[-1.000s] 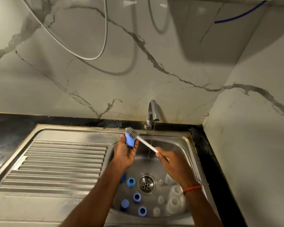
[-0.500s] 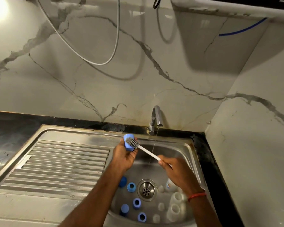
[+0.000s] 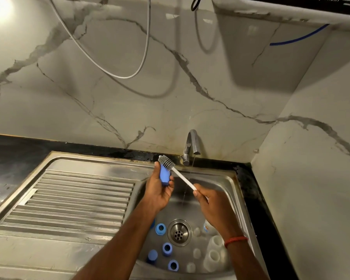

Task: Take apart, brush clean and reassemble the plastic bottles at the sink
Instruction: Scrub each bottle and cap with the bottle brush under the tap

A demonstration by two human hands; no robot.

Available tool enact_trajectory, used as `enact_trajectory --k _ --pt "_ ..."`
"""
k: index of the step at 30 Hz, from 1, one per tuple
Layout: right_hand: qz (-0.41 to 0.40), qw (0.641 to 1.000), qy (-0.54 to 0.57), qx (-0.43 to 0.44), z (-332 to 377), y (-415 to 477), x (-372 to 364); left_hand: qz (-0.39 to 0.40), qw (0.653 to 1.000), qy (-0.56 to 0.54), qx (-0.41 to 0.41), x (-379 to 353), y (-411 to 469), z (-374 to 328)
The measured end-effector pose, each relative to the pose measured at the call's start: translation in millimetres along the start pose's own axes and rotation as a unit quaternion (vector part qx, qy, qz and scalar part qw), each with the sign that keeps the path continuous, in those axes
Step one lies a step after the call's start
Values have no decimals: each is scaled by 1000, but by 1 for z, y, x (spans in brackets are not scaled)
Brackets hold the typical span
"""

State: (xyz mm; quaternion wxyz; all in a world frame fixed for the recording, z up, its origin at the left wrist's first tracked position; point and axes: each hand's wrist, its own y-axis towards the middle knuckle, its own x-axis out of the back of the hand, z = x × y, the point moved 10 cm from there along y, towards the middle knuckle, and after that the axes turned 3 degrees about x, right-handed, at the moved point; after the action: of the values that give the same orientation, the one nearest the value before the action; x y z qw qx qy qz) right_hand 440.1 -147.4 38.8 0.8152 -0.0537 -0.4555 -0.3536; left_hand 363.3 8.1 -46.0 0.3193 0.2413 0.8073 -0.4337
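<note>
Where the pale, grey-veined marble wall [image 3: 129, 98] meets the black stone tabletop [image 3: 12, 146], a stainless-steel sink [image 3: 101, 158] is set in, with a ribbed draining board [image 3: 73, 203] on its left and a deep basin on its right. A curved chrome tap [image 3: 190, 146] stands at the back edge of the basin, and a thin stream of water falls from its spout. Both hands are raised over the back of the basin. The left hand [image 3: 160, 195] curls its fingers and thumb round a small blue plastic bottle part [image 3: 164, 175], held upright just left of the water. The right hand [image 3: 212, 207] grips the lower end of a bottle brush [image 3: 178, 172] with a thin white handle, which slants up and to the left. Its grey bristle head rests against the top of the blue part. On the basin floor, right of the round steel drain [image 3: 178, 232], two translucent white plastic bottles [image 3: 211, 257] lie close together near the right wall. Left of the drain and in front of it, four blue plastic rings and caps [image 3: 167, 248] are scattered apart from one another. Three small translucent pieces [image 3: 197, 253] sit between them and the bottles. A red thread band [image 3: 235, 240] circles the right wrist.
</note>
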Motion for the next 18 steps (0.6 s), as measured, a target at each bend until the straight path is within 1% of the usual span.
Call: enact_trajectory --k 4,6,9,11,12,15,16,18 --pt "-19 998 -48 27 22 1 3 -57 993 89 -43 1 1 -4" --pt "-1 998 -57 37 21 -1 -3 -79 992 85 -53 5 -3 -12" --pt "40 998 21 37 5 -13 -12 -99 993 44 -45 14 -4 -25" --pt "43 997 57 28 -1 -18 -11 -95 994 32 -37 17 -5 -24" --pt "34 998 51 26 -3 -18 -9 -91 995 40 -34 17 -5 -19" --pt "-23 999 -43 10 -1 -10 1 -64 993 88 -38 10 -7 1" --pt "-29 998 -54 6 -1 -7 2 -55 993 98 -42 6 -7 6" --pt "-22 999 -29 11 -1 -7 2 -53 993 94 -47 2 -8 5"
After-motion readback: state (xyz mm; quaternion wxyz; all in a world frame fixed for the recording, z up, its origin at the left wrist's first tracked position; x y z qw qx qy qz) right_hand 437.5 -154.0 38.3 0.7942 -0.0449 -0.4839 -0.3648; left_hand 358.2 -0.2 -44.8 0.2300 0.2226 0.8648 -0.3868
